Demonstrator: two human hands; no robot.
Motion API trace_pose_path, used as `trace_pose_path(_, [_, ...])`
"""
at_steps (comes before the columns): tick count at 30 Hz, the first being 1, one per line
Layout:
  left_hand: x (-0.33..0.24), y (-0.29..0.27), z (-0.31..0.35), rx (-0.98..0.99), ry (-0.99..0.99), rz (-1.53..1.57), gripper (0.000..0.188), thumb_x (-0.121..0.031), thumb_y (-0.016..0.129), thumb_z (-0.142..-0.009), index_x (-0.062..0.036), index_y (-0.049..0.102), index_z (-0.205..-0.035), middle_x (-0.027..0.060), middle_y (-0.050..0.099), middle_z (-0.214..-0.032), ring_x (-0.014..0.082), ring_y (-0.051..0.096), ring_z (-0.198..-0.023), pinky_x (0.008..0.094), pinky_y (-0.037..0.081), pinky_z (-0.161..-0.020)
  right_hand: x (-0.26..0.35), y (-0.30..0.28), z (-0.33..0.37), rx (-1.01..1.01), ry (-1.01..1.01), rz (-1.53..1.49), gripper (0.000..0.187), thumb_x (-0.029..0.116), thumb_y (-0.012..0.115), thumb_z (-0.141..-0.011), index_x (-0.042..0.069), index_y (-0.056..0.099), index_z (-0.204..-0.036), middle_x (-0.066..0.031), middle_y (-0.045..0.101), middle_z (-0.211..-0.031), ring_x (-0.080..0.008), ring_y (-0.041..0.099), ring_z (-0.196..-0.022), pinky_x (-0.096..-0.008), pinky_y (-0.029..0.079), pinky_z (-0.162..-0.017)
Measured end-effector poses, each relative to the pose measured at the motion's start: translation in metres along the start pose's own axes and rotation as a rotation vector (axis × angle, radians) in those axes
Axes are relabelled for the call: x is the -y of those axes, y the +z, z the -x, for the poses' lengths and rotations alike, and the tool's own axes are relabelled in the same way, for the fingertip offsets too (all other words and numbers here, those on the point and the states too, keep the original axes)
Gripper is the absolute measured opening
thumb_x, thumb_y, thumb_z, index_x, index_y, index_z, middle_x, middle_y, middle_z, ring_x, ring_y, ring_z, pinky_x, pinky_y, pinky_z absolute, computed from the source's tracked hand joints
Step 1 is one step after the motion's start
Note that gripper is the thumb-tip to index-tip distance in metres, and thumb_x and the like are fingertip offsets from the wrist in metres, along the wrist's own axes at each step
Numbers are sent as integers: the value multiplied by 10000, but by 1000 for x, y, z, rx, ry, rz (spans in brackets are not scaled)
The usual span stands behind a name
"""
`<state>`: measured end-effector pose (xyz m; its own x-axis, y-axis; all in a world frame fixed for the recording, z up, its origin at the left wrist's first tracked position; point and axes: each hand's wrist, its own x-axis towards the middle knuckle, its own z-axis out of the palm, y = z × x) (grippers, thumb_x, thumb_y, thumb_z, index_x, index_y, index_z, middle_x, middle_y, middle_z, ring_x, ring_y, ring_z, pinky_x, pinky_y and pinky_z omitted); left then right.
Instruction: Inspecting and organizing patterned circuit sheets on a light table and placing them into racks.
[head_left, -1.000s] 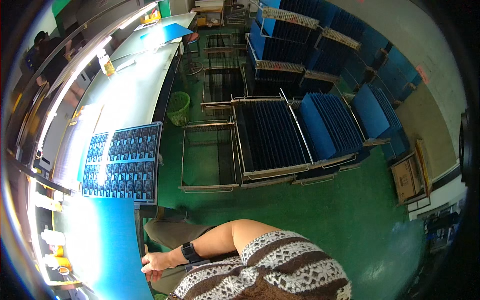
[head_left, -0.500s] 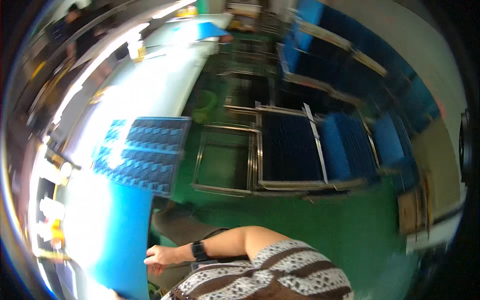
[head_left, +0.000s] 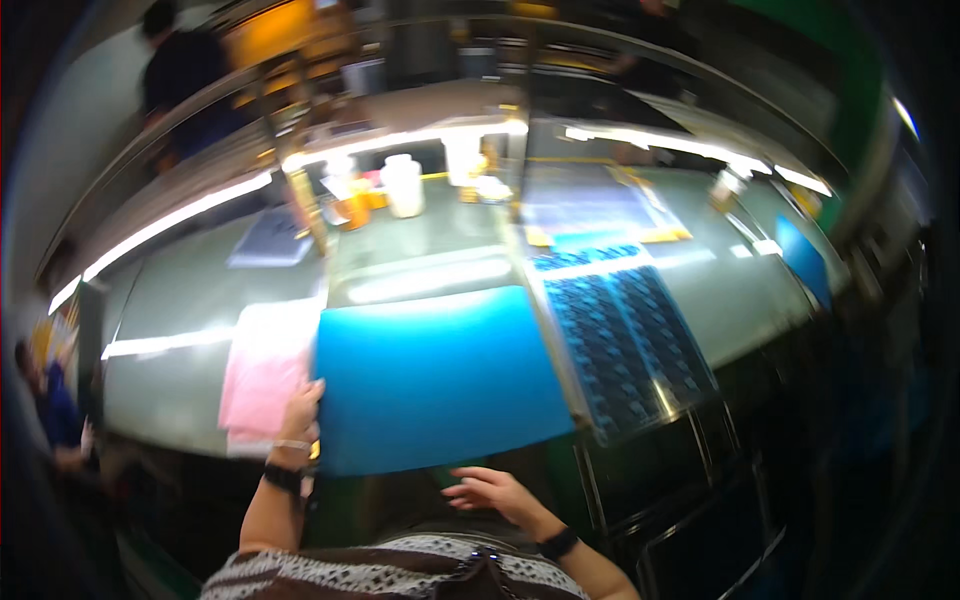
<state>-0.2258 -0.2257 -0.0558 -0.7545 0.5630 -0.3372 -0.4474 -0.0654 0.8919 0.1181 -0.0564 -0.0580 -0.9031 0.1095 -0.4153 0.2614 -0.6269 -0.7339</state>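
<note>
A plain blue sheet lies on the bench in front of me, its near edge jutting past the bench front. My left hand grips its left edge, thumb on the upper face and the other fingers mostly hidden. Just below the near edge, my right hand is off the sheet with its fingers loosely stretched and nothing in them. To the right of the sheet lies a dark panel with rows of blue pieces. Pink sheets lie to its left, close to my left hand.
White bottles and orange containers stand at the back of the bench. A clear sheet with yellow corners lies far right. Lit tubes and metal posts run along the back. Metal frames stand low right. Other people are beyond.
My view has swung left to face the bench squarely. My right hand has come away from the blue sheet's edge. My left hand now shows fully at the sheet's left edge.
</note>
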Motion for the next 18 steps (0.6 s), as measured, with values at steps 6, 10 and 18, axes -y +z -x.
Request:
trace_pose_path(6, [-20, 48, 18, -220, 336, -853, 351, -266, 594, -870, 8, 600, -1090, 138, 622, -958, 234, 582, -868, 356, 461, -761, 7, -59, 58, -429, -134, 38, 295, 189, 465, -959, -22, 541, -1151, -196, 665, -958, -270, 666, -845, -366, 543, -752])
trace_pose_path(10, [-27, 16, 42, -563, 782, -1376, 474, -270, 665, -803, -2, 555, -1178, 218, 504, -1254, 355, 469, -1164, 479, 382, -938, 36, -52, 89, -577, -172, 135, 268, 150, 476, -955, -6, 546, -1161, -167, 671, -948, -241, 663, -826, -332, 537, -761])
trace_pose_path(18, [-63, -167, 59, -1109, 335, -1402, 707, -413, 775, -665, -34, 529, -1208, 167, 511, -1218, 313, 469, -1120, 425, 389, -958, 100, 26, 26, -408, -220, 530, 239, 83, 533, -923, -20, 554, -1137, -129, 661, -902, -173, 643, -754, -277, 534, -693])
